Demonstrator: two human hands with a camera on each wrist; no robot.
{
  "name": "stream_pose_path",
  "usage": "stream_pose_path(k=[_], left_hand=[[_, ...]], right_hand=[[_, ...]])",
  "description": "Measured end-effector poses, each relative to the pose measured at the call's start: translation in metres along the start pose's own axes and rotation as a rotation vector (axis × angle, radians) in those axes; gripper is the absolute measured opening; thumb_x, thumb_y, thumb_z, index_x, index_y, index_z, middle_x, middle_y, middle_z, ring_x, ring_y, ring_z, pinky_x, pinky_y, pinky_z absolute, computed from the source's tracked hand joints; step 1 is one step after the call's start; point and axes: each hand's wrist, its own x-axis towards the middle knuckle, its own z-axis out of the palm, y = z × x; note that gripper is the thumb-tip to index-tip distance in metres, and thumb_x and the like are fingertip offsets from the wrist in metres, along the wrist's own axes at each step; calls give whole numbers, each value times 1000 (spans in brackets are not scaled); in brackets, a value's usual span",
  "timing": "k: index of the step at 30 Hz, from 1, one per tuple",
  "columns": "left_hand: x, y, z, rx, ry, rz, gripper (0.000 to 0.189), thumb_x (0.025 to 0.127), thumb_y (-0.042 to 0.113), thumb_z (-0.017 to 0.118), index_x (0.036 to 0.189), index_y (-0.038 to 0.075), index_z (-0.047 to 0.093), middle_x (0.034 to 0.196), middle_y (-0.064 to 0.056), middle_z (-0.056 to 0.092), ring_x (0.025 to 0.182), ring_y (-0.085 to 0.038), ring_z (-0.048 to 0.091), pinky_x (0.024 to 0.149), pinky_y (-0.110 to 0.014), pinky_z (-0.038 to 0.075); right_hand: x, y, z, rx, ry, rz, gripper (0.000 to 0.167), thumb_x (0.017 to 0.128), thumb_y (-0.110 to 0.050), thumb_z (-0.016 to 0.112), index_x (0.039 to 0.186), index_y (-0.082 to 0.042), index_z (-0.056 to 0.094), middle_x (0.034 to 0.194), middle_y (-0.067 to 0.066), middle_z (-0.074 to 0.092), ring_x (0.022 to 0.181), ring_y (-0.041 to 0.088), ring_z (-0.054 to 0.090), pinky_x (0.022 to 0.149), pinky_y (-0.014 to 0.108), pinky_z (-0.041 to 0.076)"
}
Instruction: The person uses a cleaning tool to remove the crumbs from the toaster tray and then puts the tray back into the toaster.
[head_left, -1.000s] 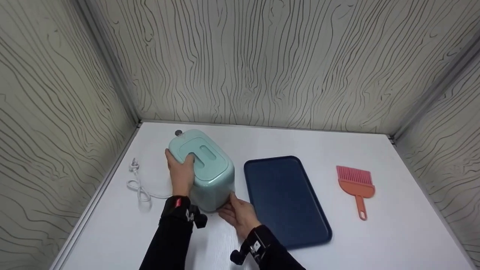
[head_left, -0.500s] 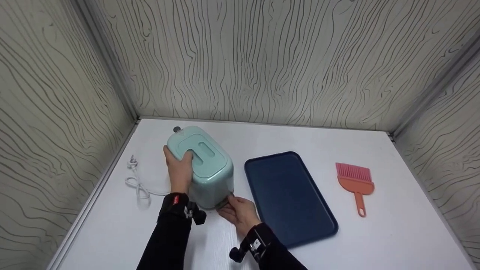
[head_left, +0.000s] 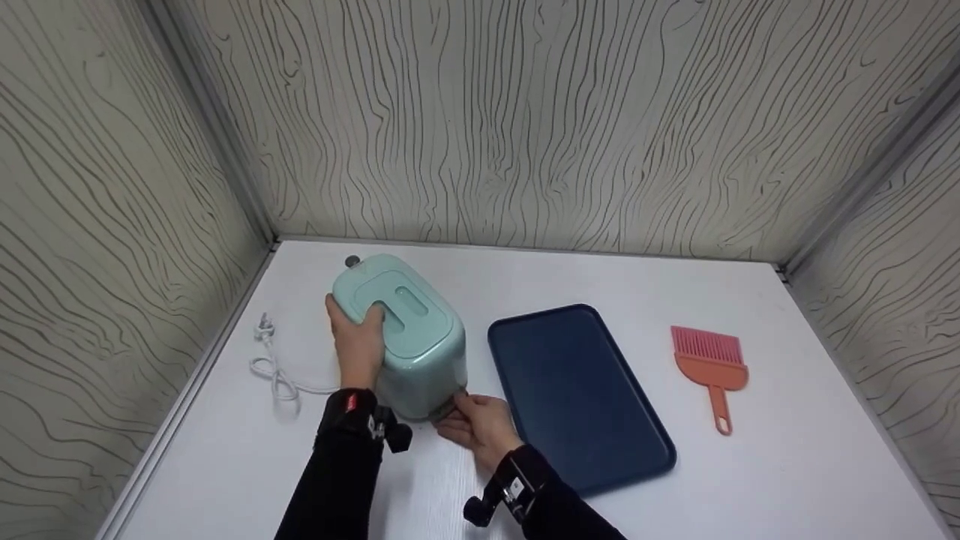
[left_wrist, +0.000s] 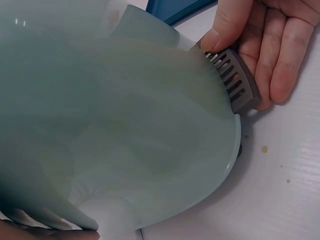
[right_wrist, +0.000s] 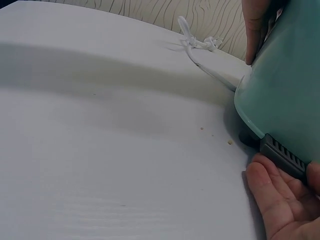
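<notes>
Toward the table's [head_left: 810, 450] left edge, my left hand [head_left: 358, 341] is gripping a mint appliance [head_left: 420, 349], my right hand [head_left: 484, 429] pinching its slotted piece [left_wrist: 242, 82].

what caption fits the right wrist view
Right hand pinching a dark slotted piece at the base of a green appliance

On the desk [head_left: 795, 465], the tray [head_left: 581, 397] lies between the appliance [head_left: 420, 349] to its left and the brush [head_left: 712, 367] to its right. The cord [right_wrist: 190, 40] lies left of the appliance.
</notes>
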Motion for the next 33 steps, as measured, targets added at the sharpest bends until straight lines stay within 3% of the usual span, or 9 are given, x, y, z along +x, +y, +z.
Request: stream_pose_path(k=[6, 20, 33], left_hand=[[-3, 1, 4, 10, -12, -4, 96, 96, 33, 54, 163, 22, -14, 171, -14, -1, 157, -32, 9, 125, -47, 12], [0, 4, -5, 16, 6, -4, 95, 97, 32, 53, 163, 21, -15, 171, -13, -3, 157, -32, 6, 126, -46, 10], [-2, 1, -1, 4, 6, 7, 96, 96, 31, 54, 163, 21, -14, 172, -12, -1, 157, -31, 7, 126, -45, 10]], right_hand=[[-3, -1, -5, -31, 15, -3, 25, 102, -9, 56, 111, 14, 61, 87, 22, 75, 81, 26, 76, 79, 42, 61], [-12, -4, -13, -23, -22, 16, 32, 103, -10, 58, 122, 16, 54, 92, 22, 74, 81, 26, 76, 78, 40, 61], [-16, -3, -17, -19, -22, 12, 30, 103, -10, 58, 121, 13, 52, 97, 24, 74, 83, 28, 76, 79, 41, 61]])
